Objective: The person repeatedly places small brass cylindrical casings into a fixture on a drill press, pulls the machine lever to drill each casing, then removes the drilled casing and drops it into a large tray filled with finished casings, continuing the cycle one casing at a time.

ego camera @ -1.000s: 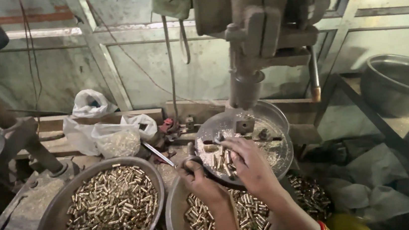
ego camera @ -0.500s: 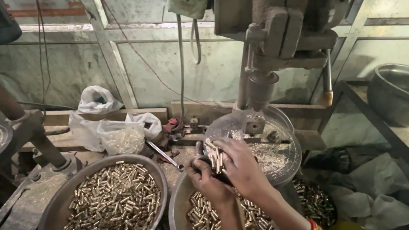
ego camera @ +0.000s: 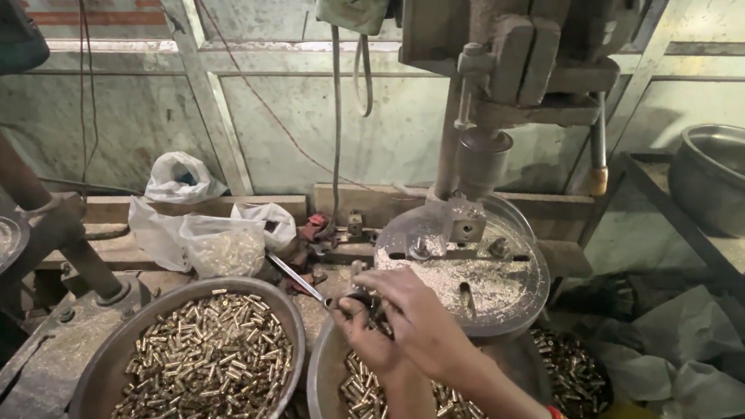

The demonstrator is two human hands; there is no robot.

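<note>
My left hand [ego camera: 365,336] and my right hand [ego camera: 422,321] meet over the near bowl [ego camera: 321,383] of small brass cylinders, just left of the drill press's round table [ego camera: 481,295]. Both hands close around a small dark thing between the fingers; I cannot tell what it is. The round table is covered in fine metal filings, with a small block fixture [ego camera: 465,228] under the spindle [ego camera: 481,158]. A larger metal bowl [ego camera: 90,401] heaped with brass cylinders sits to the left.
Plastic bags [ego camera: 221,242] of brass parts lie behind the big bowl. A second press column [ego camera: 15,180] stands at the left. A large empty metal basin [ego camera: 734,179] rests on a rack at the right. More brass pieces [ego camera: 579,367] lie below the table.
My hands have drawn back from the press table toward me and to the left, coming together over the near bowl. The camera has tilted slightly up and shifted.
</note>
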